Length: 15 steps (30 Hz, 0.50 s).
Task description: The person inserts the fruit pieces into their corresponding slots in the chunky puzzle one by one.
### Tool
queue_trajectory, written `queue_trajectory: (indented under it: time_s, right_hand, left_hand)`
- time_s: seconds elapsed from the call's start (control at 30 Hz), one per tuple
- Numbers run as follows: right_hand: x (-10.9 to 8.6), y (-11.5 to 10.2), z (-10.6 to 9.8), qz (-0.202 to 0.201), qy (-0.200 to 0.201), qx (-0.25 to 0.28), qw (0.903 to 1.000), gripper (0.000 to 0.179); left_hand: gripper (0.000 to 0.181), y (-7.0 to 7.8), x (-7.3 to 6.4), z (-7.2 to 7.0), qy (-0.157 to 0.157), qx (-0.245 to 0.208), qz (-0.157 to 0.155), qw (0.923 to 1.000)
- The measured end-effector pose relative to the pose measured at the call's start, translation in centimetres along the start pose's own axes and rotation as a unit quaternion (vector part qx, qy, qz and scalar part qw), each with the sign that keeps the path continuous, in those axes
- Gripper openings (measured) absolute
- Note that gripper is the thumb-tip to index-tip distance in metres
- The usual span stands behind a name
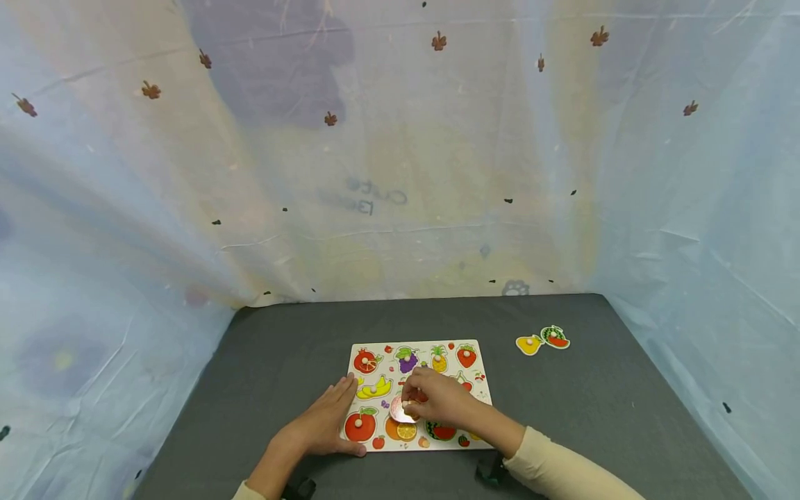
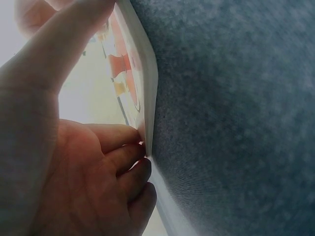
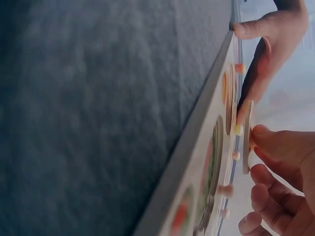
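A wooden fruit puzzle board point(image 1: 414, 446) lies flat on the dark table, with knobbed fruit pieces in it. My left hand point(image 1: 328, 417) rests at its near left corner, fingers against the left side and thumb along the front edge. The fingertips point(image 2: 135, 177) meet the board's edge in the left wrist view. Over the board's middle, my right hand point(image 1: 440, 399) pinches a pale pink puzzle piece point(image 3: 247, 142) between thumb and fingers, tilted and just above the board. The piece's printed face is mostly hidden by the hand.
A pear piece point(image 1: 528, 345) and a watermelon piece point(image 1: 555, 337) lie touching on the table, right of the board. Around the dark table point(image 1: 281, 347) hang pale patterned curtains point(image 1: 400, 153) at the back and sides.
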State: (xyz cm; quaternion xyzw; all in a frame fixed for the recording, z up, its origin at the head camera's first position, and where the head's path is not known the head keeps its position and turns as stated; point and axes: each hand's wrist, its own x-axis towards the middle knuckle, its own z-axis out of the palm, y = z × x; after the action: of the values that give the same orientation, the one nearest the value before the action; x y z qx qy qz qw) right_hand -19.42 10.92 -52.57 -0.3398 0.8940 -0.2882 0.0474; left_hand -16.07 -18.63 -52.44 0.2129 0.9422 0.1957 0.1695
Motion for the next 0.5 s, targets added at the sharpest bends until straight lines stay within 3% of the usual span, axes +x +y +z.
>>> queue_trajectory:
  time_s: [0.5]
  right_hand:
    - [-0.1,-0.91,0.99,-0.015,-0.026,-0.036,0.9989,0.013]
  left_hand:
    - [0.132,-0.09,-0.05,-0.16,-0.003,-0.01,0.004,0.9999]
